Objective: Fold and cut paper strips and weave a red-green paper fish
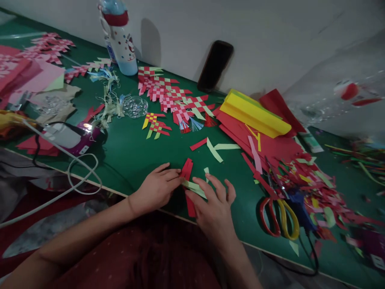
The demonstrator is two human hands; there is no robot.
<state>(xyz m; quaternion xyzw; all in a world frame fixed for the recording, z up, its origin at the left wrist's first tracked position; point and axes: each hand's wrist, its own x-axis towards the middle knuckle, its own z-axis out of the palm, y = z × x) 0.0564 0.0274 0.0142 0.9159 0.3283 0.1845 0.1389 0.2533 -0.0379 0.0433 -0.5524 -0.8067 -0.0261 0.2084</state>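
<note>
My left hand (pixel 158 185) pinches a red paper strip (pixel 187 168) and a light green paper strip (pixel 196 188) where the two cross. From the other side, my right hand (pixel 215 204) has its thumb and forefinger closed on the light green strip, with its other fingers spread. The red strip lies on the green table under the crossing and runs toward the front edge. Fingers hide the exact way the strips are folded. Beyond the hands lie a loose red strip (pixel 199 144) and pale green strips (pixel 214 151).
Scissors (pixel 279 218) lie at right beside a heap of paper scraps (pixel 321 196). Woven paper fish (pixel 168 94) lie near the wall, with a water bottle (pixel 122 44), a phone (pixel 215 65) and yellow paper (pixel 254 114). A white cable (pixel 76 158) crosses the left side.
</note>
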